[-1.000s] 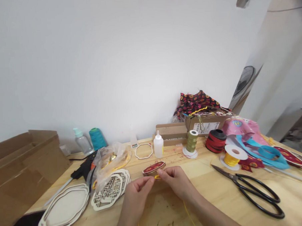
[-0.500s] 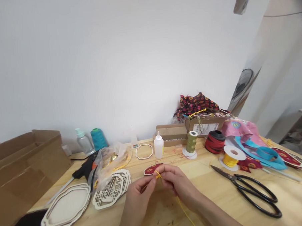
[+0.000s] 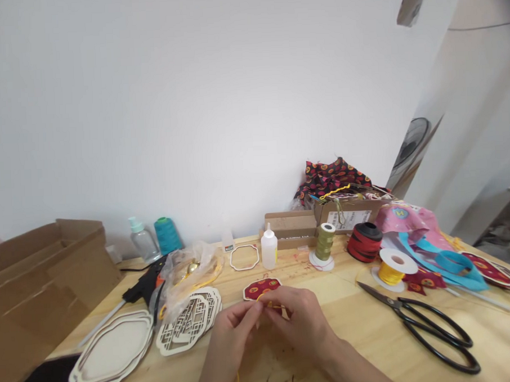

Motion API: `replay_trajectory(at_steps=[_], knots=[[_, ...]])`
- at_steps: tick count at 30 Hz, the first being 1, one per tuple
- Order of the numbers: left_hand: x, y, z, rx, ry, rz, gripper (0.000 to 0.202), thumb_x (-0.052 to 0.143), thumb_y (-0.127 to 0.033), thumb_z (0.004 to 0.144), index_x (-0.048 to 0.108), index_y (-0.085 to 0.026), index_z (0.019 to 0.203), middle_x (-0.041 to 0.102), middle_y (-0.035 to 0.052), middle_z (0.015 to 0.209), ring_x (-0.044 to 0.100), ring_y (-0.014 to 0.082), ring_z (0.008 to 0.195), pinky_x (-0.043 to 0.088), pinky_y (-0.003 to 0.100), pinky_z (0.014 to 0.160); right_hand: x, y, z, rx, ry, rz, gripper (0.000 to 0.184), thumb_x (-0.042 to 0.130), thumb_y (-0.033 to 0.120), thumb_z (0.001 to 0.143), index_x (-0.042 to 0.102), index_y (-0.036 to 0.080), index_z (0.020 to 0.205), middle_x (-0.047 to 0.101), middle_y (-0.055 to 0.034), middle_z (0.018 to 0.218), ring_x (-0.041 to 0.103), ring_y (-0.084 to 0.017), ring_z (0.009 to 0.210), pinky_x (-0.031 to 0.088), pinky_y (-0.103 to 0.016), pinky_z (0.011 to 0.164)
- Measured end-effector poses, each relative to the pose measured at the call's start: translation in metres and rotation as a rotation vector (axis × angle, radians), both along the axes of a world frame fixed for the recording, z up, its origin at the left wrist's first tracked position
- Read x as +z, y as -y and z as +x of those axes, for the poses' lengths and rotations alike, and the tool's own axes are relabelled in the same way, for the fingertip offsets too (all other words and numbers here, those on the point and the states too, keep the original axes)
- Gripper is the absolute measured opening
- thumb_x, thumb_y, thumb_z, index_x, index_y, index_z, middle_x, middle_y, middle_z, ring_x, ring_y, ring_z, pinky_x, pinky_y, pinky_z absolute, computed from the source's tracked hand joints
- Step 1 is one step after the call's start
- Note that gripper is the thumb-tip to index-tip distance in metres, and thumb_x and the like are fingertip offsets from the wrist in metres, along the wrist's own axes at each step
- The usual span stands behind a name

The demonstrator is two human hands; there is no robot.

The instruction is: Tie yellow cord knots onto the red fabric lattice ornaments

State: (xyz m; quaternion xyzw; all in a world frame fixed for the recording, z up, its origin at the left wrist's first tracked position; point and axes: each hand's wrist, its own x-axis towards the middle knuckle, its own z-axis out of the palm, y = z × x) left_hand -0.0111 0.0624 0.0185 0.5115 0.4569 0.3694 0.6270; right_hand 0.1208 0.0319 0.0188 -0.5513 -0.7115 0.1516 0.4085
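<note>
Both hands meet low in the middle of the view, over the wooden table. Between their fingertips runs a thin yellow cord (image 3: 272, 305), partly hidden by the fingers. My left hand (image 3: 234, 330) pinches it between thumb and forefinger. My right hand (image 3: 297, 316) is closed on it from the other side. A length of the cord hangs down below my left hand. Just beyond the fingers lies a small red patterned fabric piece in a pale scalloped frame (image 3: 261, 287), its near edge covered by my right hand.
Black-handled scissors (image 3: 430, 324) lie at right, near a yellow cord spool (image 3: 391, 268). A squeeze bottle (image 3: 269, 248) and an olive thread spool (image 3: 325, 243) stand behind. Lattice wooden frames (image 3: 188, 320), a glue gun (image 3: 143, 286) and a cardboard box (image 3: 52, 284) are at left.
My right hand has turned and come lower, uncovering more of the red fabric piece. The cord that trailed below my right hand is gone from there; some now hangs below my left.
</note>
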Motion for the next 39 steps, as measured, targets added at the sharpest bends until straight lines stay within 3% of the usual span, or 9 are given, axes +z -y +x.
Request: replay_trajectory(at_steps=[3, 10, 14, 20, 24, 28, 31, 36, 39], knots=[[-0.003, 0.000, -0.001, 0.006, -0.048, 0.031, 0.027, 0.059, -0.036, 0.063, 0.059, -0.015, 0.047, 0.040, -0.0067, 0.043, 0.030, 0.0059, 0.039, 0.020, 0.017, 0.038, 0.000, -0.001, 0.002, -0.015, 0.004, 0.004, 0.016, 0.053, 0.016, 0.070, 0.064, 0.025, 0.078, 0.065, 0.0006, 0.067, 0.054, -0.012, 0.055, 0.036, -0.020, 0.054], [-0.001, -0.003, -0.004, -0.058, -0.071, 0.032, 0.018, 0.059, -0.033, 0.064, 0.069, -0.021, 0.071, 0.062, -0.0024, 0.058, 0.047, 0.0117, 0.055, 0.031, 0.017, 0.046, 0.000, -0.001, 0.004, -0.049, 0.096, 0.026, 0.013, 0.050, 0.016, 0.072, 0.062, 0.021, 0.068, 0.062, -0.0006, 0.064, 0.052, -0.011, 0.055, 0.033, -0.019, 0.050], [0.001, -0.005, -0.005, -0.002, -0.088, -0.038, 0.021, 0.062, -0.035, 0.058, 0.069, -0.019, 0.070, 0.054, -0.0054, 0.043, 0.033, 0.0059, 0.037, 0.020, 0.017, 0.036, 0.001, -0.001, 0.004, -0.033, 0.083, 0.044, 0.012, 0.051, 0.018, 0.073, 0.061, 0.021, 0.067, 0.060, 0.0003, 0.062, 0.049, -0.010, 0.052, 0.032, -0.018, 0.049], [0.009, -0.001, -0.002, 0.041, -0.017, -0.161, 0.026, 0.066, -0.038, 0.050, 0.068, -0.015, 0.063, 0.032, -0.0105, 0.030, 0.019, 0.0029, 0.031, 0.008, 0.016, 0.032, 0.001, -0.001, 0.004, -0.036, 0.034, 0.049, 0.016, 0.051, 0.019, 0.073, 0.061, 0.025, 0.083, 0.061, 0.0002, 0.069, 0.048, -0.011, 0.054, 0.032, -0.019, 0.051], [0.007, -0.002, -0.003, 0.018, -0.017, -0.109, 0.031, 0.063, -0.043, 0.055, 0.066, -0.014, 0.065, 0.032, -0.0106, 0.030, 0.018, 0.0019, 0.031, 0.007, 0.016, 0.032, 0.002, -0.001, 0.003, -0.068, -0.020, -0.040, 0.013, 0.050, 0.025, 0.074, 0.062, 0.022, 0.076, 0.056, 0.0016, 0.057, 0.044, -0.010, 0.049, 0.030, -0.020, 0.048], [0.001, -0.007, -0.006, -0.028, -0.051, -0.035, 0.032, 0.062, -0.044, 0.055, 0.065, -0.014, 0.066, 0.034, -0.0101, 0.030, 0.021, 0.0027, 0.030, 0.008, 0.016, 0.032, -0.001, -0.002, 0.003, -0.104, -0.078, -0.169, 0.034, 0.044, 0.035, 0.076, 0.056, 0.016, 0.051, 0.040, 0.0030, 0.045, 0.033, -0.008, 0.044, 0.021, -0.020, 0.042], [-0.002, -0.009, -0.007, -0.032, -0.071, -0.028, 0.033, 0.061, -0.045, 0.056, 0.064, -0.014, 0.066, 0.036, -0.0096, 0.030, 0.021, 0.0033, 0.029, 0.008, 0.016, 0.032, -0.009, -0.004, 0.003, -0.057, -0.197, -0.269, 0.040, 0.044, 0.043, 0.075, 0.051, 0.014, 0.047, 0.031, 0.0042, 0.046, 0.027, -0.007, 0.045, 0.018, -0.020, 0.040], [-0.002, -0.009, -0.007, -0.034, -0.096, -0.038, 0.035, 0.061, -0.045, 0.057, 0.066, -0.012, 0.069, 0.036, -0.0093, 0.029, 0.021, 0.0028, 0.029, 0.008, 0.016, 0.032, -0.020, -0.010, -0.001, 0.093, -0.549, -0.468, 0.045, 0.042, 0.051, 0.073, 0.050, 0.014, 0.049, 0.033, 0.0047, 0.045, 0.028, -0.006, 0.041, 0.019, -0.019, 0.039], [-0.002, -0.009, -0.007, -0.037, -0.106, -0.068, 0.038, 0.061, -0.046, 0.056, 0.067, -0.012, 0.072, 0.033, -0.0101, 0.028, 0.019, 0.0025, 0.029, 0.008, 0.016, 0.033, -0.018, -0.011, -0.004, 0.084, -0.694, -0.558, 0.046, 0.044, 0.053, 0.071, 0.056, 0.012, 0.053, 0.041, 0.0032, 0.045, 0.030, -0.006, 0.040, 0.019, -0.018, 0.039]])
